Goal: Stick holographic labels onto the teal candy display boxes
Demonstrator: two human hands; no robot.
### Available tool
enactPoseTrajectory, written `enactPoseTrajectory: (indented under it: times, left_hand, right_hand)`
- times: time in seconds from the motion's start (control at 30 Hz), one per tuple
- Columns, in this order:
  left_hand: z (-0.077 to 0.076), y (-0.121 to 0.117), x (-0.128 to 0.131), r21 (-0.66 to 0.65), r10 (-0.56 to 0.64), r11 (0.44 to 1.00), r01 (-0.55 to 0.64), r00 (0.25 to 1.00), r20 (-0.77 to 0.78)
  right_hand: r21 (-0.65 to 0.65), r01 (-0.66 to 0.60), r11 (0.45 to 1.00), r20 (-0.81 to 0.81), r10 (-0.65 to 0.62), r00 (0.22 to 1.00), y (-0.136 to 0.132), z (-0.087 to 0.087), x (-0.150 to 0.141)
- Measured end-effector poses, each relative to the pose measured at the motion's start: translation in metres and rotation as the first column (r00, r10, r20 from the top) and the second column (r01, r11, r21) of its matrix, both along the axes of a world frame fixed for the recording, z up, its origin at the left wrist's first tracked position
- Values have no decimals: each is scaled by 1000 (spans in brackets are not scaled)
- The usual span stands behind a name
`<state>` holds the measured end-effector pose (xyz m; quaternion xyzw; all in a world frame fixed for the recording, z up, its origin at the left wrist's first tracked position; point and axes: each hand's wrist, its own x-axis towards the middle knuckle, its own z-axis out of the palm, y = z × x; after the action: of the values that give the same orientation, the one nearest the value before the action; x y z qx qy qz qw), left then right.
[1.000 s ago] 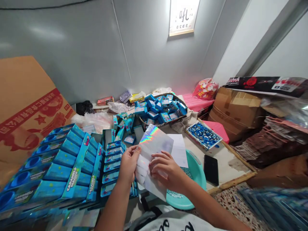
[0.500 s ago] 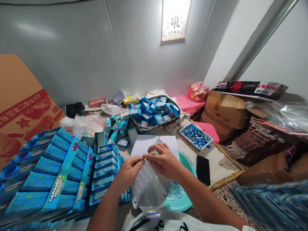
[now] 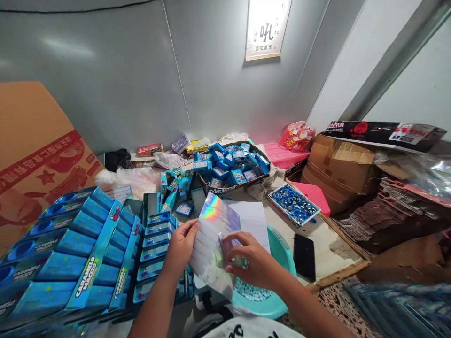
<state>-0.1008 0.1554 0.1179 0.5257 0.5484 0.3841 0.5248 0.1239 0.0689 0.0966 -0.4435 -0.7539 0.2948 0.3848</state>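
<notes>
A shiny rainbow-tinted sticker sheet (image 3: 215, 219) with pale rows is tilted up in front of me. My left hand (image 3: 181, 246) pinches its left edge between thumb and fingers. Over the sheet's right side is my right hand (image 3: 252, 258), fingers curled around a small see-through shiny sticker (image 3: 227, 243); whether that piece still touches the sheet I cannot tell. White paper (image 3: 253, 216) lies behind the sheet. Below my right hand stands a turquoise basin (image 3: 283, 281) holding many small pale-blue pellets (image 3: 252, 290), partly covered by hand and sheet.
Blue candy display boxes (image 3: 81, 244) are stacked at left, beside a large carton (image 3: 35, 122). A tray of small blue boxes (image 3: 234, 164) stands at the back. At right are a box of blue lids (image 3: 293, 204), a black phone (image 3: 305, 257) and brown cartons (image 3: 338, 164).
The sheet has been raised and turned, its rainbow side now showing. My hands, together before, have moved apart; the left grips the edge and the right has come lower.
</notes>
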Motion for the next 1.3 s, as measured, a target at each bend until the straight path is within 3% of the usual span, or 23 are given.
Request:
enactPoseTrajectory:
  times: [0.13,0.27,0.37,0.47,0.53,0.6,0.8,0.97,1.13,1.3]
  left_hand:
    - [-15,30,10,23,20,1000,-19,1000,-24]
    - [-20,43,22,55,47,998,-43,996,-73]
    - [-7,26,23,93,7,996,-1,998,-60]
    - [13,-1,15,-100,-205,969,225,962,178]
    - [24,-15,6,-184,-251,922,341,887,386]
    - [30,-23,-3,-184,-211,927,326,860,464]
    - [32,-29,-23,-194,17,979,63,921,389]
    - [37,-32,-35,-217,243,962,-168,888,390]
    - [46,-36,-44,-228,277,952,-203,888,368]
    - [49,-38,-49,-264,301,941,-211,879,371]
  right_hand:
    - [-266,-61,962,-375,-46,926,-3,-7,13]
    - [-504,-111,856,-633,-279,722,2,-7,8]
    - [-593,-114,797,-722,-463,514,7,0,-4]
    - [-625,-167,763,-752,-530,393,14,9,-18]
    - [-622,-185,761,-759,-527,383,20,14,-28]
    - [-609,-199,768,-763,-500,410,26,17,-38]
    - [-586,-401,704,-803,-436,407,42,29,-65]
    - [-530,-617,582,-846,-410,341,47,35,-79]
    - [-490,-704,514,-857,-433,280,48,32,-85]
    - [-452,-733,508,-874,-415,252,46,31,-88]
